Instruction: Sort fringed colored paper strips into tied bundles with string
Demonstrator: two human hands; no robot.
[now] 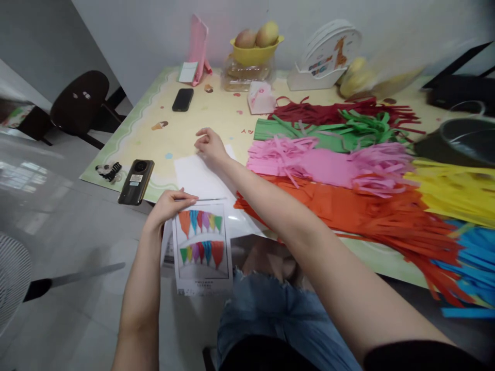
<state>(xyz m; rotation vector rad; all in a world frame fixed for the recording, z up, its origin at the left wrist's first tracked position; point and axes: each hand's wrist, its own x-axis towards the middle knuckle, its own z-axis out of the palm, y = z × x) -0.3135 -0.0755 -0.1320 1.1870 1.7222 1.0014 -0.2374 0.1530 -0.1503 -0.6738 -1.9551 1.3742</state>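
My left hand (170, 205) is at the table's front edge, its fingers pressed together along the top of a printed sheet (203, 286). The sheet hangs over the edge and shows two rows of coloured tassel garlands. Above the white paper (193, 174) on the table is my right hand (211, 145), its fingers loosely bent and apart with nothing visible in them. To the right lie fringed bundles of crepe paper: dark red (309, 112), green (328, 135), pink (328, 166), orange (336, 206), yellow (456, 190) and blue (481, 263).
A phone (136, 181) and a hair claw (109, 171) lie near the left edge; a black phone (182, 99) lies farther back. Along the wall stand a pink stand (198, 49), a yellow fruit bowl (253, 54) and a white plate rack (309, 81). A dark bucket (464, 141) stands right.
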